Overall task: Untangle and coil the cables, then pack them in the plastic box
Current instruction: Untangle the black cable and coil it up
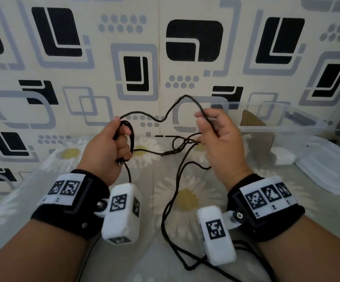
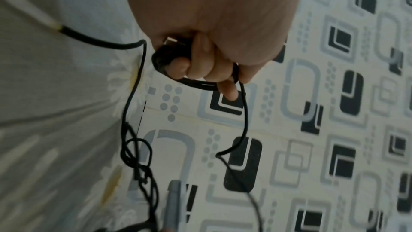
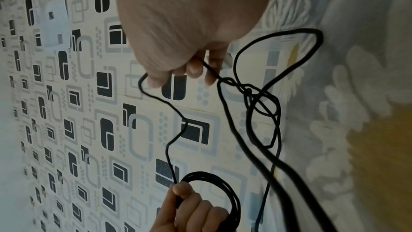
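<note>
Behind everything stands a wall (image 1: 95, 64) with a pattern of black and grey rounded squares, and below it lies a bed sheet (image 1: 185, 198) printed with white daisies. Both hands are raised above this sheet, with a black cable (image 1: 144, 115) hanging between them. The left hand (image 1: 108, 147) is on the left side, and its grip is closed around a small coil (image 1: 129, 137) of several loops of the cable; in the left wrist view the fingers (image 2: 200, 63) are curled through the loops. From this coil one strand rises, makes a wavy line toward the right and reaches the right hand (image 1: 220, 139). The grip of the right hand is pinching this strand between the thumb and the fingertips (image 3: 194, 70), while the palm is half open. Between the two hands, a little lower and close to the right hand, there is a tangled knot (image 1: 183, 142) of the cable, and from it long strands fall down to the near part of the sheet between the forearms. At the far right a clear plastic box (image 1: 283, 127) stands on the bed against the wall, and its lid (image 1: 327, 167) lies just beside it, nearer to us. A small white object (image 1: 283, 157) rests between the right hand and the lid; I cannot tell what it is.
</note>
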Action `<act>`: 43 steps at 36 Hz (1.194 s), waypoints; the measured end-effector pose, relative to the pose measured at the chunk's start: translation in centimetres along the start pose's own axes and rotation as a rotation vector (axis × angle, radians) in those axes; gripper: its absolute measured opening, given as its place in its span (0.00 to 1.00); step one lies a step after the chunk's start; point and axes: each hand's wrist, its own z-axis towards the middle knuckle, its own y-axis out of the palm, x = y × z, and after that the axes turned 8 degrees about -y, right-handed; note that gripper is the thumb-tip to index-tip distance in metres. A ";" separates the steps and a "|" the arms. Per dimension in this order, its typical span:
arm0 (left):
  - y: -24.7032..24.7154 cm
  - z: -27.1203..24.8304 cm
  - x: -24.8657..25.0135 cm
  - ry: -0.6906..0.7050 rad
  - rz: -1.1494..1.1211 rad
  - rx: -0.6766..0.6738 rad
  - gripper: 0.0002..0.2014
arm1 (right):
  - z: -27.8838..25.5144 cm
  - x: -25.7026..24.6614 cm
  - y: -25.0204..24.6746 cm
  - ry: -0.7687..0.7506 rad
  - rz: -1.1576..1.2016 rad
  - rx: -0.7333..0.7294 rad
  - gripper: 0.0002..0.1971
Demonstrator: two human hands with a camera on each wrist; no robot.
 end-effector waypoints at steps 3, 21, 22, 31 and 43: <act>-0.5 0.1 0.6 -0.073 -0.171 -0.020 0.22 | 0.1 -0.1 -0.2 -0.068 -0.067 0.054 0.12; -0.6 -0.2 1.1 -0.117 -0.237 -0.106 0.22 | 0.2 0.6 -0.4 0.068 -0.704 -0.629 0.31; -0.4 -0.3 1.1 -0.115 -0.205 -0.116 0.22 | 0.2 0.4 -0.3 0.014 -0.714 -0.644 0.34; 0.7 -0.7 0.4 -0.100 -0.096 -0.207 0.22 | -0.4 -1.0 0.1 -0.104 -0.554 -0.853 0.40; 1.0 -1.3 0.5 -0.132 -0.104 -0.288 0.22 | -0.9 0.0 0.8 0.137 -0.158 -0.642 0.06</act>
